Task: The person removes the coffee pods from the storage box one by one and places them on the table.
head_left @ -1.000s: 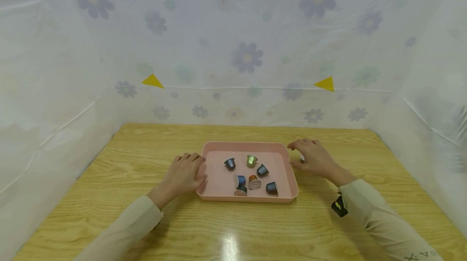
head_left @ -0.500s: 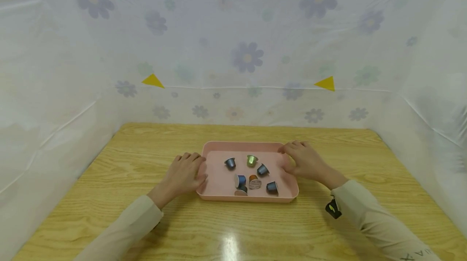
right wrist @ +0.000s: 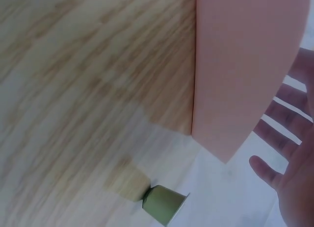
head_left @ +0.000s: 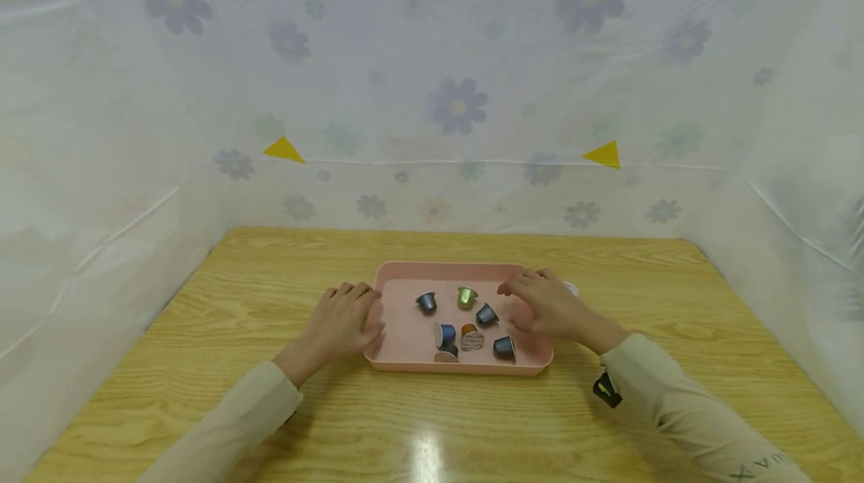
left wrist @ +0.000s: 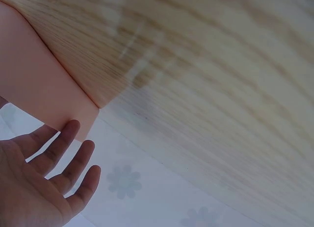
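Fingers (left wrist: pixel 56 149) of our left hand (head_left: pixel 332 324) lie loosely bent and spread against the left rim of the pink tray (head_left: pixel 398 322). Over the tray's right side we hold our right hand (head_left: pixel 548 306) with its fingers relaxed and apart. Inside the tray, between our hands, we see seven capsules (head_left: pixel 486 315), mostly dark or blue; just right of it, a green capsule (right wrist: pixel 163 205) rests on the wooden table (head_left: pixel 324 423).

- table (head_left: pixel 351 423): yellowish wood grain, glossy, catching light toward its near side
- midway between its left and right edges, a pink tray (head_left: pixel 459 368) with rounded corners, long sides parallel to the far edge
- toward the right edge, just beside the tray, a green capsule (right wrist: pixel 163 205) stands narrow end down
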### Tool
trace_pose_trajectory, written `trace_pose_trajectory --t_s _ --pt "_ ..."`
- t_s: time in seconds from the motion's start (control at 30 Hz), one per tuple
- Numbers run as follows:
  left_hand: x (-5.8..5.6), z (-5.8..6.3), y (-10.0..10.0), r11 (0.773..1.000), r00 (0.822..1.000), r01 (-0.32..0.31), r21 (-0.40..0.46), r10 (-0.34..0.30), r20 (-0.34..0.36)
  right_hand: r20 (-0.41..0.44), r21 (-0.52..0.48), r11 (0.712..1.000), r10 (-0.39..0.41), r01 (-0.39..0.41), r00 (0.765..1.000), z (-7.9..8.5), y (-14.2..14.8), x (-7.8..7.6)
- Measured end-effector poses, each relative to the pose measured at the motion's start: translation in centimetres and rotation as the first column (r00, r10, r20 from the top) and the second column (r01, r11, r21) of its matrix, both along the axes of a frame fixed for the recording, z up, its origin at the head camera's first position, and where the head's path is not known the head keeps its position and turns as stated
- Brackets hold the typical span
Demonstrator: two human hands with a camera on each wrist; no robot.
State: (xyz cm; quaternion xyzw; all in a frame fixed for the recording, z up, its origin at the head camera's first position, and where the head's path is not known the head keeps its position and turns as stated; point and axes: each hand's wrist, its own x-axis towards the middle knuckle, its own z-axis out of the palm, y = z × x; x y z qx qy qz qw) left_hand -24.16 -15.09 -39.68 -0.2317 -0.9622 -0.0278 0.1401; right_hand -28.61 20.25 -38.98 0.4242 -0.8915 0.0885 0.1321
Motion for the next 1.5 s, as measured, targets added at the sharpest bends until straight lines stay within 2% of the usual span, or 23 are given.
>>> trace_pose_trajectory --t_s 0.33,0.57,0.8,1.1,1.5 --pt "-0.1 -0.2 0.0 1.0 1.0 0.0 0.003 0.0 0.001 -0.009 0.003 0.999 0.038 -0.038 0.999 -0.7 -0.8 -0.3" --pt "-0.1 -0.1 0.0 1.0 1.0 -0.007 -0.003 0.007 0.011 0.016 0.033 0.998 0.058 -0.058 0.998 -0.7 -1.3 -0.3" --pt "-0.1 0.0 0.1 1.0 1.0 -0.014 -0.005 0.014 0.023 -0.01 0.022 0.995 0.102 -0.102 0.995 -0.9 -1.7 -0.7" --pt "0.0 0.0 0.1 1.0 1.0 -0.012 -0.024 0.012 0.016 0.009 0.079 0.992 0.094 -0.095 0.995 -0.7 -1.9 -0.7" --pt "-0.2 -0.2 0.0 1.0 1.0 -0.007 -0.02 0.007 0.002 0.031 0.096 0.991 0.088 -0.09 0.996 -1.3 -1.9 -1.2"
